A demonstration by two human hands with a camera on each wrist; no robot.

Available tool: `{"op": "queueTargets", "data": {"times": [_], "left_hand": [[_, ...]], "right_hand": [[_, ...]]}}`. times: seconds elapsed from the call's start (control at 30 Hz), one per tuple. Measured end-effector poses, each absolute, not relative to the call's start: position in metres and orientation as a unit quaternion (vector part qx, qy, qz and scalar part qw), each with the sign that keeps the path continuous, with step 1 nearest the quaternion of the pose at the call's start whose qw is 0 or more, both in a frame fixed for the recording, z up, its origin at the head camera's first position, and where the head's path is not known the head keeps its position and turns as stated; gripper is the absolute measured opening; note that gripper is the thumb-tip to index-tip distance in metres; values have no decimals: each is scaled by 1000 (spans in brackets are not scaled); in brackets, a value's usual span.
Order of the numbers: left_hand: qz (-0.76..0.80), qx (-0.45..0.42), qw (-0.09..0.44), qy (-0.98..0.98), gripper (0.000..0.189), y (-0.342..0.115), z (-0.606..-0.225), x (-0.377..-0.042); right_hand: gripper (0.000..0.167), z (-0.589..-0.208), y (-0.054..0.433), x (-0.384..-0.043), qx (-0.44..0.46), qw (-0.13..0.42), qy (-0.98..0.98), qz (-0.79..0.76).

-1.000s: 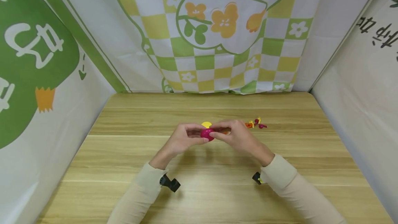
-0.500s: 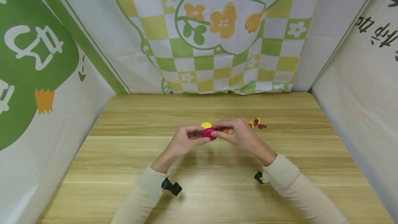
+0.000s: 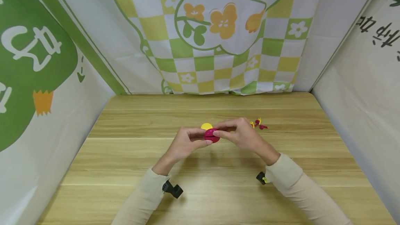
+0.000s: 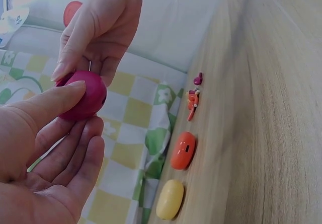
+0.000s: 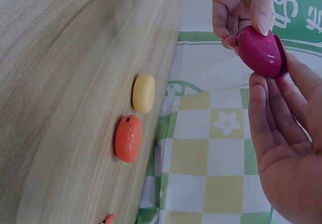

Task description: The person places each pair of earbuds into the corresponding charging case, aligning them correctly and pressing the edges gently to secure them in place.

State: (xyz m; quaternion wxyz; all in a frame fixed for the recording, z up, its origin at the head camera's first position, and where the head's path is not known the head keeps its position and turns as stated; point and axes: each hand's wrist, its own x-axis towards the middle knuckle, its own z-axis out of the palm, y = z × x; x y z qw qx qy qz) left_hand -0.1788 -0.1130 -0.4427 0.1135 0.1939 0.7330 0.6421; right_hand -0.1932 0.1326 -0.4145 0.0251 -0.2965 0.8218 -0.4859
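In the head view, a glossy magenta earbud case [image 3: 212, 135] is held above the table between both hands. My left hand [image 3: 185, 143] pinches its left side, thumb in front and fingers behind. My right hand [image 3: 241, 136] grips the other side, its thumb on the upper half. A dark gap runs along the case, its lid parted from the base; the right wrist view shows this split on the magenta shell [image 5: 259, 52] beside the right thumb. The inside of the case is hidden. Beyond the hands, a yellow case [image 3: 206, 126] lies on the table.
Next to the yellow case lies an orange case [image 5: 129, 139], mostly hidden behind the right hand in the head view. Several small earbuds [image 3: 257, 122] in magenta, yellow and orange lie farther right on the wooden table [image 3: 218, 190]. Printed cloth [image 3: 215, 61] hangs behind.
The magenta case looked closed earlier; now a gap shows between lid and base. Both hands have shifted slightly right with it.
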Motion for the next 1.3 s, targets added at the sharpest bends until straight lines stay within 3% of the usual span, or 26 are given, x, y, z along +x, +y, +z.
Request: {"op": "queueTargets", "data": {"times": [0.67, 0.93, 1.3], "left_hand": [[649, 184, 88, 733, 28, -109, -444, -178], [661, 155, 103, 727, 30, -107, -448, -177], [679, 133, 135, 709, 34, -108, -455, -177]], "right_hand": [[25, -413, 135, -197, -219, 94, 804, -545], [26, -413, 135, -195, -170, 125, 802, -559], [31, -413, 151, -193, -172, 122, 819, -534]]}}
